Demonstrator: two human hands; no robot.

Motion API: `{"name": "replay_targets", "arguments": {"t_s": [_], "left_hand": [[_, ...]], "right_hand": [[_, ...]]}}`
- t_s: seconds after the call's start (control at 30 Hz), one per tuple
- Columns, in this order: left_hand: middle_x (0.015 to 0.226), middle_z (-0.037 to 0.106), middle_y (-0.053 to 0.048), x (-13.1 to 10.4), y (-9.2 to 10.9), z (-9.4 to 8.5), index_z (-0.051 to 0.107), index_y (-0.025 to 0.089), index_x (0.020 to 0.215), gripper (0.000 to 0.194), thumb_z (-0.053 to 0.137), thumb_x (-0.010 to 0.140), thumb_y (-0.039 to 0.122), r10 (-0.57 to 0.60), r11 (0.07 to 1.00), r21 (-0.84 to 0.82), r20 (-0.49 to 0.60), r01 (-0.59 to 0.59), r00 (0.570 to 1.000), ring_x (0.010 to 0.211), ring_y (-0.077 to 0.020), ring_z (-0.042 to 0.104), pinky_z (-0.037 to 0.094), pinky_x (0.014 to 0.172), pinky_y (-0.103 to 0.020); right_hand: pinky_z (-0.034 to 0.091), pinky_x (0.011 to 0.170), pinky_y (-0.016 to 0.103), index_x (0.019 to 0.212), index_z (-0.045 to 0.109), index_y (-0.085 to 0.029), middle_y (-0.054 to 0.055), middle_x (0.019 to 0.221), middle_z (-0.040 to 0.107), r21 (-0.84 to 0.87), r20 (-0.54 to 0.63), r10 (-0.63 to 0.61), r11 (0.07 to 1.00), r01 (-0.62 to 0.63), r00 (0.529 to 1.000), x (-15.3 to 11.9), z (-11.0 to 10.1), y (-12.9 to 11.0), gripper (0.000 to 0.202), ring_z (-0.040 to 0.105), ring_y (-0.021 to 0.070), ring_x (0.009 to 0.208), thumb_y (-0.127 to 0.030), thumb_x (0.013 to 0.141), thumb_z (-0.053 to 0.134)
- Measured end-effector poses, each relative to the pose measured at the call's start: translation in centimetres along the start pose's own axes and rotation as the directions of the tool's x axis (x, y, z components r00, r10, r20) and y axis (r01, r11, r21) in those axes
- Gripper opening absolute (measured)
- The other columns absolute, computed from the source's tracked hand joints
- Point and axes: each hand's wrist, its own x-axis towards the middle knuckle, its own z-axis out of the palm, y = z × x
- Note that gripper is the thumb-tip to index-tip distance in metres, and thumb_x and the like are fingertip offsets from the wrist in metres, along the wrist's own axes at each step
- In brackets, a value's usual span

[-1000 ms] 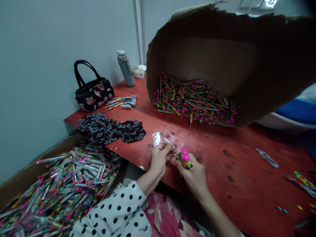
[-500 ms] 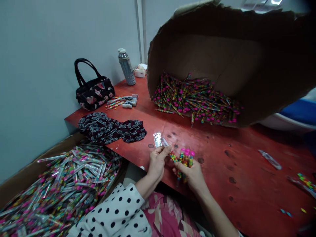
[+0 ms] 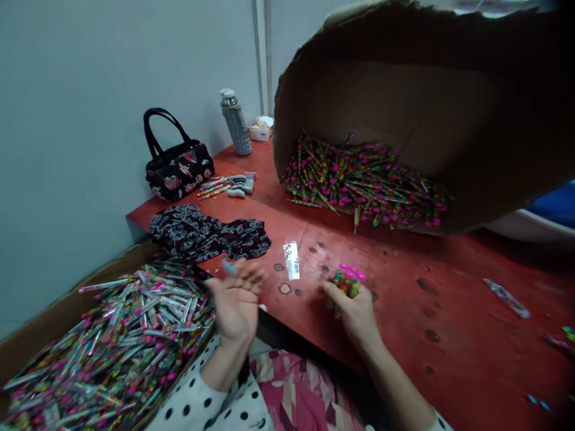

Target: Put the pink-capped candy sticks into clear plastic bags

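My right hand [image 3: 357, 314] is closed around a small bunch of pencil-like multicoloured sticks [image 3: 345, 282] with pink caps, held just above the red table. My left hand [image 3: 238, 302] is turned palm up with its fingers apart, between the table edge and a carton of wrapped sticks [image 3: 135, 335]. A small blurred bluish thing [image 3: 228, 266] shows by its fingertips; whether it touches them I cannot tell. Between the hands, a flat silvery-white packet [image 3: 291, 260] lies on the red table [image 3: 314, 323].
A big cardboard box [image 3: 404, 96] lies on its side, holding a heap of unwrapped sticks [image 3: 354, 179]. Dark patterned cloth [image 3: 206, 233], a flowered handbag [image 3: 182, 170] and a flask [image 3: 236, 126] are at the left. One clear wrapper [image 3: 507, 298] lies at the right.
My left hand has left the bunch, moved left toward the carton and opened palm up. The wrapped stick it pinched is gone from between the hands. My right hand keeps its bunch.
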Motion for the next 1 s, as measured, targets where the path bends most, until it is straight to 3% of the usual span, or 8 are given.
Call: {"name": "replay_targets", "arguments": {"t_s": [0.1,0.2,0.3,0.43,0.6,0.73,0.9,1.0], "left_hand": [[0.091,0.066,-0.008,1.3,0.7,-1.6,0.064,0.019,0.101,0.051,0.047,0.075,0.060,0.207,0.924,0.311,0.078,-0.221,0.975,0.083,-0.0207,0.062,0.048,0.080,-0.039],[0.100,0.063,-0.008,2.7,-1.0,-1.0,0.064,0.022,0.104,0.038,0.058,0.075,0.046,0.189,0.512,0.708,0.460,-0.487,0.868,0.096,-0.0217,0.057,0.041,0.091,-0.039],[0.100,0.062,-0.006,4.2,-3.4,0.4,0.066,0.026,0.100,0.030,0.061,0.075,0.040,0.086,0.060,0.732,0.673,-0.678,0.734,0.101,-0.0229,0.051,0.029,0.099,-0.045],[0.095,0.063,-0.003,5.5,-5.2,1.1,0.069,0.028,0.083,0.015,0.057,0.079,0.036,0.060,-0.140,0.701,0.711,-0.699,0.701,0.100,-0.0216,0.050,0.022,0.101,-0.049],[0.094,0.065,-0.004,4.8,-4.8,0.8,0.069,0.030,0.087,0.015,0.056,0.080,0.027,0.154,-0.027,0.654,0.750,-0.756,0.643,0.103,-0.0225,0.051,0.020,0.102,-0.049],[0.098,0.066,-0.004,2.9,-4.0,1.2,0.068,0.033,0.096,0.023,0.060,0.077,0.023,0.183,0.212,0.564,0.780,-0.798,0.599,0.106,-0.0236,0.052,0.023,0.103,-0.048],[0.092,0.068,-0.007,1.5,-3.3,2.2,0.070,0.025,0.093,0.025,0.067,0.069,0.030,0.025,0.677,0.627,0.503,-0.385,0.864,0.087,-0.0223,0.061,0.047,0.080,-0.033],[0.070,0.066,-0.005,1.7,-3.6,2.6,0.072,0.017,0.076,0.024,0.066,0.069,0.039,-0.285,0.796,0.605,0.401,-0.018,0.870,0.062,-0.0169,0.060,0.048,0.057,-0.026]], "right_hand": [[0.046,0.059,0.028,0.078,0.059,-0.016,0.000,0.067,0.059,-0.162,-0.144,-0.236,0.964,0.212,0.961,0.5,-1.0,0.1,0.023,0.055,0.0146,0.060,-0.035,0.068,0.068],[0.047,0.063,0.028,0.083,0.059,-0.018,0.001,0.071,0.060,-0.228,-0.115,-0.335,0.925,0.303,0.935,0.7,-1.3,1.0,0.024,0.056,0.0150,0.064,-0.035,0.069,0.068],[0.045,0.063,0.026,0.092,0.060,-0.018,-0.001,0.073,0.060,-0.273,-0.029,-0.258,0.931,0.240,0.966,0.8,-1.4,2.2,0.031,0.055,0.0138,0.063,-0.038,0.070,0.067],[0.042,0.058,0.025,0.089,0.061,-0.017,-0.002,0.066,0.060,-0.272,-0.053,-0.137,0.955,0.118,0.989,1.6,-1.2,2.2,0.033,0.053,0.0136,0.059,-0.040,0.067,0.069],[0.041,0.046,0.025,0.074,0.059,-0.016,-0.002,0.051,0.057,0.017,0.131,0.133,0.991,-0.136,0.982,3.8,0.3,0.6,0.026,0.051,0.0131,0.045,-0.038,0.065,0.070],[0.041,0.043,0.024,0.067,0.061,-0.014,0.000,0.054,0.060,0.131,0.246,0.248,0.949,-0.286,0.937,5.2,1.8,0.0,0.025,0.050,0.0107,0.042,-0.034,0.059,0.073],[0.038,0.040,0.023,0.066,0.057,-0.015,-0.005,0.046,0.053,0.159,0.174,0.189,0.963,-0.217,0.966,5.8,1.9,-0.6,0.023,0.047,0.0096,0.038,-0.026,0.054,0.074],[0.037,0.040,0.022,0.066,0.056,-0.016,-0.005,0.046,0.053,0.122,0.200,0.188,0.969,-0.215,0.962,5.9,1.8,-1.3,0.023,0.046,0.0095,0.038,-0.024,0.054,0.073]]}}
